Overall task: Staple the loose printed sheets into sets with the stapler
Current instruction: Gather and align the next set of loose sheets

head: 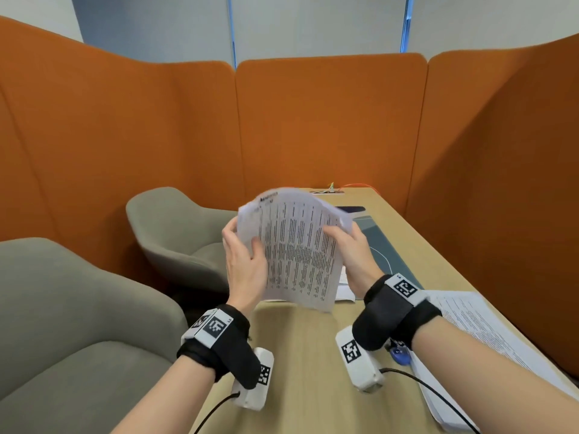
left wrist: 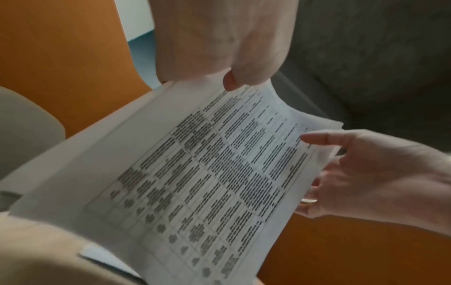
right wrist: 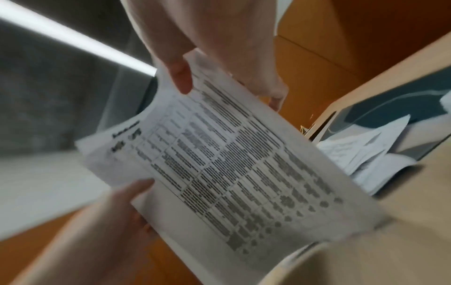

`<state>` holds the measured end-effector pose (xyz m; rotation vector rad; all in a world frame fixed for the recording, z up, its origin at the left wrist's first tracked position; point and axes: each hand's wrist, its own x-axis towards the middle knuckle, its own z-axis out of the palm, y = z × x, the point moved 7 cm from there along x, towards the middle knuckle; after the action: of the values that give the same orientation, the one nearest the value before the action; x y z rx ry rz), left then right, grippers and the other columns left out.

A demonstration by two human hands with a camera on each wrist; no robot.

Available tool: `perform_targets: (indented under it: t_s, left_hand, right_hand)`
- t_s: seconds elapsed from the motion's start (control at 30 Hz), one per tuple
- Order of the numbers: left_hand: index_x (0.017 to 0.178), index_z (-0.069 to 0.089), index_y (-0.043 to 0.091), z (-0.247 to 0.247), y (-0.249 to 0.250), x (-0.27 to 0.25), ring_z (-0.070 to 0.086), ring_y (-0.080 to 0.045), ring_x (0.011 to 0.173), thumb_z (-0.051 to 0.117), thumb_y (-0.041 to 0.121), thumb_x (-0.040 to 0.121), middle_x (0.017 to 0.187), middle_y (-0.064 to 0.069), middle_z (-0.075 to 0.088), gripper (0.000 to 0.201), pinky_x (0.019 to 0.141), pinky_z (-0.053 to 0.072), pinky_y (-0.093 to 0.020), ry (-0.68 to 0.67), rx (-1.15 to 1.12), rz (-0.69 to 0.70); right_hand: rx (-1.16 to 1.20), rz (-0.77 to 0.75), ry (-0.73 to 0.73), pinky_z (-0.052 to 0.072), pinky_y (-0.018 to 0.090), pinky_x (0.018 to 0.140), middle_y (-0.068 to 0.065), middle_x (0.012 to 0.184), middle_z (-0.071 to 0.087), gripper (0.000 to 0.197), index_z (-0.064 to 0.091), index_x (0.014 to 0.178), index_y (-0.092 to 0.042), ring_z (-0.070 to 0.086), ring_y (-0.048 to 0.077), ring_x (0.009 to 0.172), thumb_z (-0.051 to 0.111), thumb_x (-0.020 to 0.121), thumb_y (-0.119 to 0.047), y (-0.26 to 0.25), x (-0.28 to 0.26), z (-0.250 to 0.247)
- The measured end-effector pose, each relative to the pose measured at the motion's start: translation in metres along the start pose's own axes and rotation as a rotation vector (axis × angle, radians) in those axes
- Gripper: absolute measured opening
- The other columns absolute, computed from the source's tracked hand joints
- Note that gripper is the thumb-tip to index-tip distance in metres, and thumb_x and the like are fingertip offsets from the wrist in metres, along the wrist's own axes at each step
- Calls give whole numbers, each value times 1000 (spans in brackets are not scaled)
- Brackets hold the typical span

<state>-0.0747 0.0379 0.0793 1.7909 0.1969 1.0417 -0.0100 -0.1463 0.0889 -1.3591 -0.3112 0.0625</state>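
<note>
Both hands hold a small set of printed sheets (head: pixel 297 249) tilted up in the air above the table's near left part. My left hand (head: pixel 246 242) grips its left edge, thumb on the printed face and fingers behind. My right hand (head: pixel 341 239) pinches the upper right edge. The left wrist view shows the table-printed sheets (left wrist: pixel 207 173) under my left thumb (left wrist: pixel 230 81), with the right hand (left wrist: pixel 354 173) at the far edge. In the right wrist view the sheets (right wrist: pixel 231 164) hang between right thumb (right wrist: pixel 182 77) and left hand (right wrist: pixel 117 212). A blue object, probably the stapler (head: pixel 398 355), lies half hidden under my right wrist.
A stack of printed sheets (head: pixel 470 324) lies on the wooden table (head: pixel 313 371) at the right. More loose papers (head: pixel 344 286) rest on a dark desk mat (head: pixel 385 245). Grey armchairs (head: pixel 175 233) stand to the left, and orange partitions (head: pixel 329 120) enclose the booth.
</note>
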Motion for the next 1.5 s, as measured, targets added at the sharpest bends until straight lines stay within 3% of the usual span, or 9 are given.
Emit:
perform_targets:
  t_s: [0.2, 0.37, 0.5, 0.67, 0.8, 0.97, 1.1, 1.2, 1.5]
  left_hand:
    - [142, 22, 20, -14, 10, 6, 42, -12, 121, 46, 15, 98, 140, -3, 42, 50, 98, 29, -25, 42, 52, 107]
    - [147, 10, 35, -17, 36, 12, 51, -6, 95, 48, 8, 96, 120, -4, 42, 70, 84, 41, -22, 52, 231, 428]
    - [146, 22, 42, -13, 31, 13, 52, -8, 83, 49, 2, 94, 120, -2, 39, 71, 79, 49, -24, -52, 393, 566]
    - [134, 54, 17, -21, 30, 22, 43, 3, 87, 50, 1, 94, 104, -1, 47, 43, 82, 36, -1, 41, 293, 576]
    - [118, 61, 8, -23, 43, 28, 49, -1, 93, 49, 1, 95, 105, -4, 56, 27, 86, 36, -2, 114, 208, 560]
    - [125, 55, 8, -11, 41, 25, 49, -1, 96, 47, -2, 94, 110, -5, 58, 34, 88, 36, -4, 46, 255, 549]
    - [131, 54, 12, -8, 40, 23, 54, -11, 90, 46, -6, 92, 105, -7, 61, 44, 87, 44, -18, 24, 250, 539]
    - [128, 56, 10, -10, 46, 24, 55, -13, 91, 44, -6, 92, 104, -8, 61, 41, 86, 40, -10, 48, 225, 556]
    - [113, 59, 8, -11, 46, 22, 58, -9, 96, 43, -1, 96, 107, -3, 64, 26, 86, 48, -21, 67, 146, 466]
  right_hand:
    - [-391, -347, 173, 43, 30, 62, 6, 98, 61, 32, 33, 131, -28, 55, 17, 70, 38, 100, -19, -20, 4, -11]
    - [-887, -737, 105, 47, 31, 56, 5, 102, 43, 71, 19, 147, -45, 43, 16, 56, 37, 96, 1, -41, 1, 10]
    - [-936, -738, 104, 40, 21, 68, 1, 98, 32, 57, 40, 143, -31, 43, 15, 67, 39, 96, 1, -36, 4, 5]
    - [-744, -675, 196, 33, 3, 68, 7, 94, 41, 39, 58, 126, -15, 43, 15, 79, 38, 97, 1, -43, 9, -2]
    - [-619, -681, 242, 29, -6, 74, 6, 100, 46, 31, 61, 112, -13, 45, 11, 87, 36, 97, -1, -56, 7, -1]
    - [-640, -623, 150, 37, 1, 77, 2, 118, 45, 46, 44, 137, -25, 47, -2, 85, 33, 99, -3, -45, 5, 4]
    - [-635, -639, 151, 42, 27, 104, 3, 128, 55, 50, 49, 133, -19, 49, 5, 111, 33, 94, 9, -39, 7, 2]
    - [-624, -680, 168, 31, -8, 84, 1, 125, 52, 55, 42, 140, -26, 46, 2, 101, 31, 97, 5, -49, 6, 4]
    - [-631, -664, 191, 31, -5, 75, 0, 110, 47, 48, 50, 132, -17, 42, -11, 85, 31, 96, 7, -51, 2, 3]
